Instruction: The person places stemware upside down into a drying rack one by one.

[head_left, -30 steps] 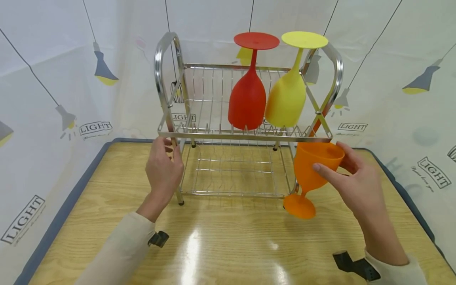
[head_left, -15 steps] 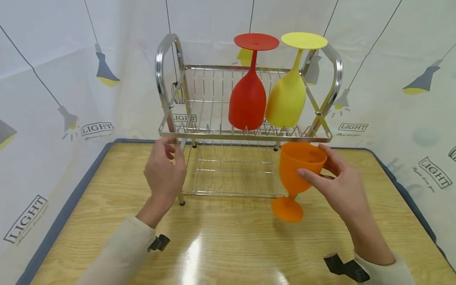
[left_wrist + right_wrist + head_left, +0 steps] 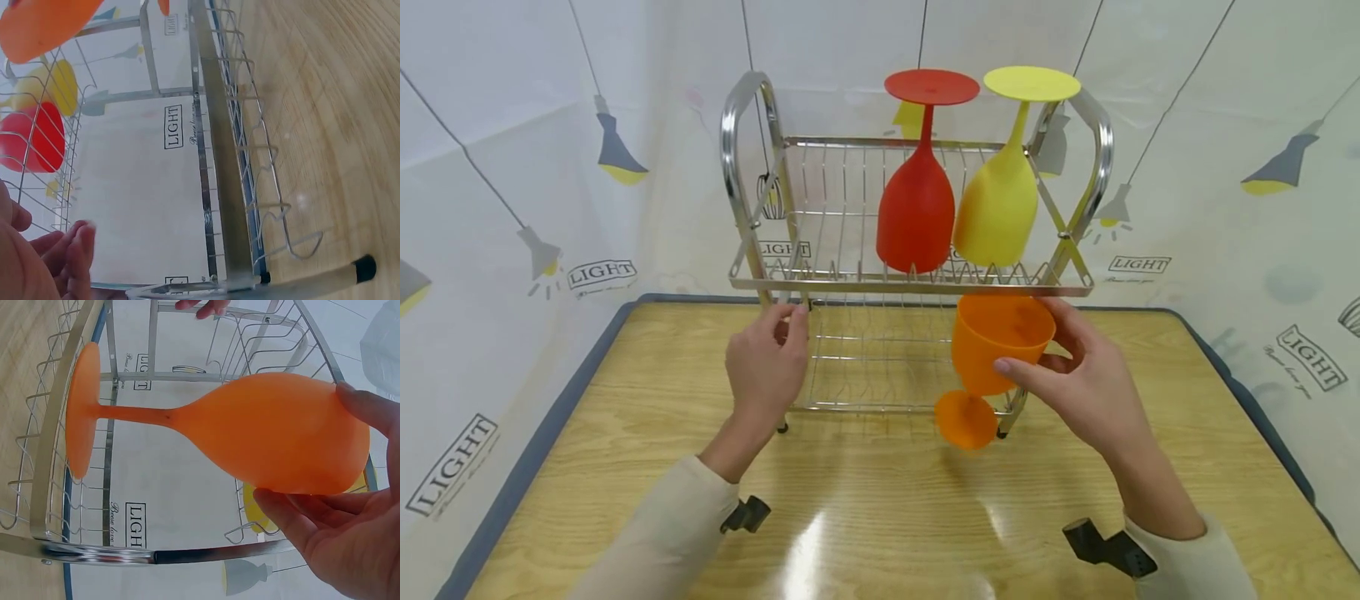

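Note:
My right hand [image 3: 1086,387] grips an orange goblet [image 3: 988,354] by its bowl, thumb on one side and fingers on the other. The goblet is upright but tilted, its rim up near the front rail of the two-tier metal dish rack [image 3: 850,287] and its foot low before the lower tier. In the right wrist view the whole goblet [image 3: 269,434] shows, stem and foot included. My left hand [image 3: 766,367] hovers by the rack's left front leg, its fingers loosely curled. Nothing shows between those fingers [image 3: 81,250] in the left wrist view.
A red goblet [image 3: 917,212] and a yellow goblet [image 3: 1000,208] stand upside down on the upper tier, right of its middle. Wire slots line the lower tier [image 3: 887,408]. The rack stands on a wooden table [image 3: 880,517], with a printed cloth [image 3: 1225,250] behind.
My right hand has carried the orange goblet leftward, from the rack's right end to before its lower tier. The left hand has shifted slightly right, off the left leg.

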### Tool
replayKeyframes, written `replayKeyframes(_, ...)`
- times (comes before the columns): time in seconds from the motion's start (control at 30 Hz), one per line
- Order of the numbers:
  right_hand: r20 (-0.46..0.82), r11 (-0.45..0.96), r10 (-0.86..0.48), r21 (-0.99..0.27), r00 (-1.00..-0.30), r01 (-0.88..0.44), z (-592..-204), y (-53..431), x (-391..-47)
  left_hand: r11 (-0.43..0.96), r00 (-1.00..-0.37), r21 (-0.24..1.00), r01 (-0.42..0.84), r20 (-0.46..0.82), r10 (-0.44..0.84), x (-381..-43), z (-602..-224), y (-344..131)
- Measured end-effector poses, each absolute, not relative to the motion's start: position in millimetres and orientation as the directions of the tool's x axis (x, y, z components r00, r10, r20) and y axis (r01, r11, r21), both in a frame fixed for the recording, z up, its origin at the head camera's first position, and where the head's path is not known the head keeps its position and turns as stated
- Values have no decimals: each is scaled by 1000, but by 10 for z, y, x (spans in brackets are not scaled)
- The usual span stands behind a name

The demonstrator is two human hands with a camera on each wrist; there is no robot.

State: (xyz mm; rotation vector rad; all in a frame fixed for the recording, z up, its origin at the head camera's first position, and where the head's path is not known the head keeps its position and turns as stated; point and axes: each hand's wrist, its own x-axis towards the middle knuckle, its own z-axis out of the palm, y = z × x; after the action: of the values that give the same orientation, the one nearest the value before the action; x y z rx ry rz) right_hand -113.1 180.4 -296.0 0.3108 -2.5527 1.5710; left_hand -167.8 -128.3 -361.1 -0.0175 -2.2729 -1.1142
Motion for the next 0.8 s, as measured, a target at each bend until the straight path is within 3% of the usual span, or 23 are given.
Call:
replayKeyframes(0.13,240,443,-146,-852,-960,-280,-2926,1778,-1134,524,-920,837,154,315,-232,-1679,-3575,-1280)
replayKeyframes(0.3,274,456,-188,-826,-943,-331,-2915,1728,-1146,410,-972,912,32,124,-198,-1710,-3547,-1292)
replayKeyframes(0.5,320,484,-221,-784,-921,-389,-2938,1679,-1166,259,-991,961,-95,-67,-114,-1744,-3517,-1275)
replayKeyframes(0.8,376,490,-269,-739,-887,-462,-2992,1566,-1206,74,-966,965,-253,-256,31,-1796,-3483,-1257)
